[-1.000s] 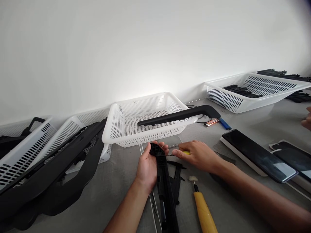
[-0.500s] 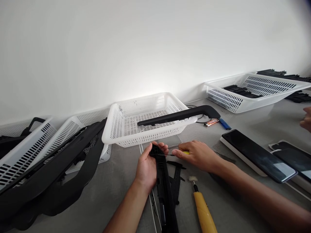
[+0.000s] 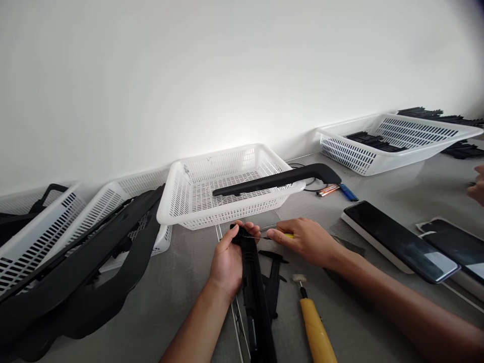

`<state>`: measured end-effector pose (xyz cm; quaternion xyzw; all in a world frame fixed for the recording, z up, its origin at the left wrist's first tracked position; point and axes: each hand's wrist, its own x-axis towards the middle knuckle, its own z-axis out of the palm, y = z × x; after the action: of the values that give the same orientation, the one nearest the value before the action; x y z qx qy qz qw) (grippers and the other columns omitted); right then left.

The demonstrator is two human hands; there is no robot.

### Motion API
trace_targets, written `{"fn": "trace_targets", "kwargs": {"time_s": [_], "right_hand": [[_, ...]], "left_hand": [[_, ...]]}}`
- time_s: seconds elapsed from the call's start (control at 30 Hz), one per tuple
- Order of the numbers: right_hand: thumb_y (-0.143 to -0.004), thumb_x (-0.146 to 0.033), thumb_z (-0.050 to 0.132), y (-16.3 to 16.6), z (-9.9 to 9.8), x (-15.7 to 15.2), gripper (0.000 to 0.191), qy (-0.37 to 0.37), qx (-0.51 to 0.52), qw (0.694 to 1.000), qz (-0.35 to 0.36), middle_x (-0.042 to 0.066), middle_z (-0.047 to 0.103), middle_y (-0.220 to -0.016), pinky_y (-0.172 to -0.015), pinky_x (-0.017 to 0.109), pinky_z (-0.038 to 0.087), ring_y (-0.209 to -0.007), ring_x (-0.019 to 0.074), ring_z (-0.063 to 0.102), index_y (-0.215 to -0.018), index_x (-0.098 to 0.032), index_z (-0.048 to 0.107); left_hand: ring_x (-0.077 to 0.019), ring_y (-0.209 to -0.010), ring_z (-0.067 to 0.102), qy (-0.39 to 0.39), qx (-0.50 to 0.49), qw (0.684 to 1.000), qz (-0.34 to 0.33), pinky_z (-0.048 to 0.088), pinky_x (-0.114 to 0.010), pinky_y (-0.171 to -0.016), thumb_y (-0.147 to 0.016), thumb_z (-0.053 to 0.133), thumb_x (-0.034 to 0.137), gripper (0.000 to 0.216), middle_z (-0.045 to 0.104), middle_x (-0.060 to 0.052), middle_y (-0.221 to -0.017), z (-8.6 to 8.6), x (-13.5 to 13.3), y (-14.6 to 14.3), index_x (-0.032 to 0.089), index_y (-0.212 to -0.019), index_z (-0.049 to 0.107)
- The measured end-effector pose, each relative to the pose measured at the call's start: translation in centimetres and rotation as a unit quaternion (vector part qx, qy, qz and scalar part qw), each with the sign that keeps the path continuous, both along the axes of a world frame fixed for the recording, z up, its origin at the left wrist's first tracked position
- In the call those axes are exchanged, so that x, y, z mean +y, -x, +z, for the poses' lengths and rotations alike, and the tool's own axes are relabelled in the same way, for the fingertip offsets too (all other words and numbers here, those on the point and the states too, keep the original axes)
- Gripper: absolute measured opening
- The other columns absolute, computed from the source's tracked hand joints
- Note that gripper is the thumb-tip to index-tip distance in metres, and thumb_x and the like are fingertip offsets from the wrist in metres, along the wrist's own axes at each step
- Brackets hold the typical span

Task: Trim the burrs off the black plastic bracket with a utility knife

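My left hand (image 3: pixel 229 259) is closed round the upper end of a long black plastic part (image 3: pixel 254 287), whose ribbed, hollow side faces up. My right hand (image 3: pixel 302 239) grips a slim tool with a yellow handle (image 3: pixel 289 236). Its thin metal shaft reaches left to the top end of the part; whether the tip touches it I cannot tell. Just right of the part lies a black caliper (image 3: pixel 274 282). Below my right hand is a larger tool with a thick yellow handle (image 3: pixel 316 330) and a pale tip.
A white basket (image 3: pixel 230 219) ahead carries a curved black trim piece (image 3: pixel 280 179) across its rim. More baskets with black parts stand left and at back right (image 3: pixel 366 164). A phone (image 3: pixel 401 242) on a white box, a blue object (image 3: pixel 348 192) and another person's hand (image 3: pixel 477 186) are at right.
The top end of the black part has tilted slightly in my left hand, and the tool's shaft has shifted a little across it. My grips stay the same.
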<state>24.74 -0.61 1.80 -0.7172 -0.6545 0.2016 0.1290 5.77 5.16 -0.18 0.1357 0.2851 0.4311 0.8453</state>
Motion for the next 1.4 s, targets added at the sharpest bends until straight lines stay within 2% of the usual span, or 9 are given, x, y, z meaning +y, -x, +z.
{"fn": "trace_targets", "kwargs": {"time_s": [0.13, 0.33, 0.67, 0.8, 0.97, 1.2, 1.4], "right_hand": [[-0.101, -0.076, 0.033, 0.12, -0.08, -0.03, 0.070, 0.001, -0.011, 1.000, 0.018, 0.002, 0.061, -0.068, -0.060, 0.028, 0.024, -0.062, 0.0146, 0.051, -0.068, -0.020, 0.059], [-0.102, -0.076, 0.032, 0.17, -0.24, -0.07, 0.070, -0.011, -0.016, 1.000, 0.006, 0.002, 0.062, -0.068, -0.060, 0.028, 0.024, -0.062, 0.0144, 0.051, -0.069, -0.021, 0.061], [-0.102, -0.075, 0.035, 0.08, -0.25, -0.04, 0.068, -0.002, -0.016, 1.000, 0.021, 0.001, 0.062, -0.067, -0.061, 0.028, 0.024, -0.063, 0.0145, 0.052, -0.069, -0.021, 0.060], [-0.102, -0.075, 0.034, 0.08, -0.34, -0.10, 0.069, -0.017, -0.015, 1.000, 0.007, 0.002, 0.063, -0.067, -0.059, 0.029, 0.023, -0.062, 0.0144, 0.051, -0.070, -0.021, 0.061], [-0.102, -0.073, 0.037, 0.08, -0.25, -0.10, 0.066, -0.007, -0.020, 0.999, 0.027, 0.002, 0.063, -0.068, -0.060, 0.029, 0.023, -0.061, 0.0141, 0.051, -0.068, -0.020, 0.059], [-0.102, -0.076, 0.026, -0.19, -0.24, 0.13, 0.071, -0.008, -0.004, 1.000, -0.003, 0.002, 0.059, -0.067, -0.060, 0.028, 0.024, -0.063, 0.0144, 0.048, -0.069, -0.020, 0.055], [-0.102, -0.076, 0.027, -0.32, 0.03, 0.06, 0.071, 0.004, -0.016, 1.000, 0.011, 0.001, 0.059, -0.068, -0.061, 0.028, 0.024, -0.063, 0.0148, 0.049, -0.068, -0.020, 0.055]], "left_hand": [[-0.0232, -0.093, 0.073, -0.002, 0.001, 1.000, -0.004, 0.056, -0.040, -0.098, -0.082, 0.074, 0.018, 0.007, 0.075, -0.008, -0.091, 0.03, 0.02, -0.02, 0.016, -0.089, 0.071], [-0.0242, -0.094, 0.073, -0.003, -0.002, 1.000, -0.004, 0.056, -0.042, -0.100, -0.083, 0.073, 0.020, 0.008, 0.075, -0.009, -0.092, 0.04, 0.01, 0.12, 0.016, -0.089, 0.071], [-0.0220, -0.092, 0.073, 0.001, -0.001, 1.000, -0.008, 0.057, -0.036, -0.095, -0.076, 0.079, 0.017, 0.016, 0.075, -0.007, -0.091, -0.02, -0.03, -0.02, 0.017, -0.089, 0.070], [-0.0204, -0.094, 0.072, -0.004, 0.003, 1.000, -0.009, 0.056, -0.036, -0.098, -0.074, 0.080, 0.015, 0.020, 0.074, -0.005, -0.093, 0.02, -0.12, -0.02, 0.018, -0.091, 0.069], [-0.0200, -0.095, 0.072, -0.011, 0.007, 1.000, -0.015, 0.054, -0.038, -0.104, -0.073, 0.078, 0.010, 0.022, 0.074, -0.004, -0.093, -0.08, -0.06, 0.03, 0.018, -0.091, 0.069], [-0.0206, -0.095, 0.073, -0.016, 0.007, 1.000, -0.013, 0.053, -0.038, -0.105, -0.074, 0.073, 0.009, 0.018, 0.074, -0.004, -0.092, -0.06, -0.04, 0.00, 0.018, -0.089, 0.069], [-0.0211, -0.095, 0.074, -0.007, 0.009, 1.000, -0.007, 0.056, -0.037, -0.101, -0.075, 0.071, 0.007, 0.016, 0.075, -0.005, -0.090, 0.09, -0.11, -0.11, 0.017, -0.088, 0.069]]}}
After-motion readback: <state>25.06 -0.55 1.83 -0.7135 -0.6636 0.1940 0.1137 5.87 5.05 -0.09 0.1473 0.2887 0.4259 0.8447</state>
